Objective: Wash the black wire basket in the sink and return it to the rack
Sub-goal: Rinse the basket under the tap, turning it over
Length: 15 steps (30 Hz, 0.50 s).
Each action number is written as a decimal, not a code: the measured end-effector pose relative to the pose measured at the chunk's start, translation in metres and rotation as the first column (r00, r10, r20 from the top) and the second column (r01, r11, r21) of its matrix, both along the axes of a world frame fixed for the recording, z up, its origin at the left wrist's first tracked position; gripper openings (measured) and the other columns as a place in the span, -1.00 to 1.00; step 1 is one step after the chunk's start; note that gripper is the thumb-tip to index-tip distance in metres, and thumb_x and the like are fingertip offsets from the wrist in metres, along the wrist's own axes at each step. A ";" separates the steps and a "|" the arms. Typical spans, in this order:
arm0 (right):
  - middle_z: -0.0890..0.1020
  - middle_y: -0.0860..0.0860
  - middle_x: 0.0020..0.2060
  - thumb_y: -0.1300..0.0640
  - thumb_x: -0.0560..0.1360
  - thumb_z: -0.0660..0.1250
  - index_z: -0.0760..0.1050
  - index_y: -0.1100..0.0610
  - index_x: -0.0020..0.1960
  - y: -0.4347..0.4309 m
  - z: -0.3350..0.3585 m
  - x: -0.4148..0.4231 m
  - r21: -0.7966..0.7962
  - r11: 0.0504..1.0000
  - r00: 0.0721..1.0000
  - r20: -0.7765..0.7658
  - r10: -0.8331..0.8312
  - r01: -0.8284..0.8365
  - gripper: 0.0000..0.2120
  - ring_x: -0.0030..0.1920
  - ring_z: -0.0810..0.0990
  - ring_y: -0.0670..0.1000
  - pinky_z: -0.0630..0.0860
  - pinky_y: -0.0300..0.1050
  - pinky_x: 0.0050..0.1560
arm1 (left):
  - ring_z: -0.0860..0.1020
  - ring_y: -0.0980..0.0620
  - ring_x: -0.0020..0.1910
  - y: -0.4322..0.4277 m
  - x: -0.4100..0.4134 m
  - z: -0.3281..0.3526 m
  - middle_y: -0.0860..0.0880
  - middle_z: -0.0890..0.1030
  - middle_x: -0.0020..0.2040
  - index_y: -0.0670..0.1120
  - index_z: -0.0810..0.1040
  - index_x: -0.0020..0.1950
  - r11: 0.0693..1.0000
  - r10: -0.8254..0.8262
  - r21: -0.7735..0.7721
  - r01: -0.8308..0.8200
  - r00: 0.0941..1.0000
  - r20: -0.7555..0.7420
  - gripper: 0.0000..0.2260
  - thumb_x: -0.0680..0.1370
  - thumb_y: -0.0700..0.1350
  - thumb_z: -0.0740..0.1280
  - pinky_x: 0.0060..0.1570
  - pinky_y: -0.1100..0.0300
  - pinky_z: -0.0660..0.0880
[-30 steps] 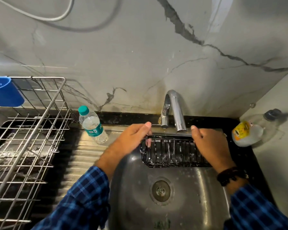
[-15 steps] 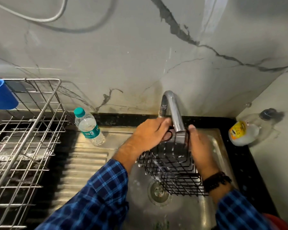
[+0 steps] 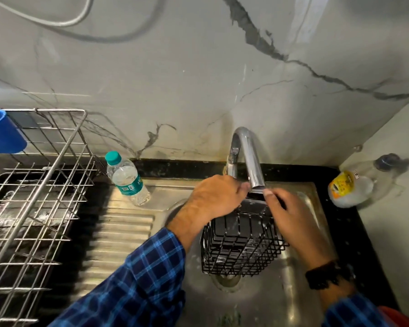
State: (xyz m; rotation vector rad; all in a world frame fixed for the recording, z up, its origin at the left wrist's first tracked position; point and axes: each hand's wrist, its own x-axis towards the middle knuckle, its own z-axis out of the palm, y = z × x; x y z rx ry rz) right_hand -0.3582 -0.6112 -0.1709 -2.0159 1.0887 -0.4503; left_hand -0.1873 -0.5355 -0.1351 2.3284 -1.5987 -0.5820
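The black wire basket [image 3: 241, 249] is held tilted above the sink [image 3: 281, 293], its top end just under the tap [image 3: 250, 156] spout. The left hand [image 3: 215, 197] grips that end with curled fingers, and the right hand [image 3: 291, 220] clasps its right side.

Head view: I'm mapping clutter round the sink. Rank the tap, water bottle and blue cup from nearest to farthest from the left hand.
From the left hand, gripping the black wire basket:
1. tap, just right of its fingertips.
2. water bottle, to its left.
3. blue cup, far left.
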 end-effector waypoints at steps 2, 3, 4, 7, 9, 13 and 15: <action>0.63 0.07 -0.26 -0.12 0.68 0.10 0.58 0.10 -0.11 -0.007 0.004 0.005 -0.182 0.983 0.977 -0.212 -0.003 -0.037 -0.58 -0.18 0.62 0.03 0.38 -0.11 -0.32 | 0.54 0.13 -0.29 -0.002 -0.002 -0.002 0.06 0.57 -0.26 0.01 0.52 -0.18 1.000 0.014 -0.017 -0.015 0.997 -0.072 -0.64 0.70 0.12 0.11 -0.29 0.20 0.39; 0.63 0.14 -0.27 -0.13 0.68 0.07 0.57 0.19 -0.13 -0.011 0.003 0.005 -0.220 0.975 0.972 -0.233 -0.030 -0.023 -0.50 -0.18 0.63 0.11 0.38 -0.04 -0.29 | 0.53 0.19 -0.34 0.000 -0.001 -0.002 0.10 0.60 -0.28 0.03 0.53 -0.20 0.999 0.029 -0.034 -0.036 0.984 -0.176 -0.65 0.70 0.10 0.14 -0.31 0.23 0.39; 0.63 0.20 -0.27 -0.17 0.67 0.06 0.56 0.26 -0.15 -0.015 0.002 0.005 -0.221 0.975 0.980 -0.190 -0.052 0.009 -0.43 -0.18 0.63 0.17 0.45 0.02 -0.24 | 0.53 0.23 -0.39 0.004 0.002 -0.004 0.12 0.62 -0.31 0.05 0.55 -0.21 0.997 0.036 -0.058 -0.056 0.952 -0.305 -0.65 0.70 0.09 0.15 -0.31 0.25 0.42; 0.63 0.27 -0.25 -0.37 0.51 0.10 0.52 0.32 -0.18 -0.031 -0.017 0.000 0.040 0.975 0.975 0.030 -0.220 0.219 -0.29 -0.25 0.63 0.21 0.53 0.08 -0.18 | 0.65 0.16 -0.26 0.025 0.013 -0.019 0.04 0.71 -0.26 0.04 0.66 -0.17 0.975 0.010 -0.160 -0.152 0.754 -0.657 -0.54 0.72 0.14 0.07 -0.12 0.31 0.55; 0.58 0.20 -0.35 -0.33 0.51 0.22 0.50 0.20 -0.30 -0.034 -0.026 -0.002 0.357 0.892 0.912 0.195 -0.362 0.278 -0.41 -0.29 0.59 0.12 0.48 0.01 -0.17 | 0.68 0.16 -0.07 0.042 0.019 -0.040 0.07 0.74 -0.14 0.11 0.72 -0.12 0.947 0.142 -0.098 -0.307 0.670 -0.729 -0.50 0.68 0.24 0.04 0.05 0.33 0.56; 0.65 0.07 -0.32 -0.10 0.65 0.21 0.64 0.11 -0.28 -0.025 -0.035 -0.012 0.611 0.774 0.848 0.311 -0.429 0.168 -0.54 -0.38 0.63 -0.04 0.54 -0.23 -0.41 | 0.67 -0.02 -0.16 0.050 0.027 -0.071 -0.04 0.70 -0.19 -0.04 0.67 -0.08 0.938 0.210 -0.160 -0.309 0.870 -0.446 -0.49 0.68 0.23 0.05 -0.02 -0.03 0.61; 0.67 0.07 -0.31 -0.10 0.68 0.15 0.62 0.12 -0.27 -0.022 -0.030 -0.010 0.500 0.828 0.896 0.202 -0.396 0.253 -0.50 -0.39 0.62 -0.08 0.54 -0.20 -0.34 | 0.65 0.01 -0.17 0.041 0.023 -0.056 -0.02 0.68 -0.19 0.00 0.63 -0.06 0.973 0.171 -0.097 -0.208 0.940 -0.295 -0.49 0.68 0.26 0.00 -0.04 0.03 0.61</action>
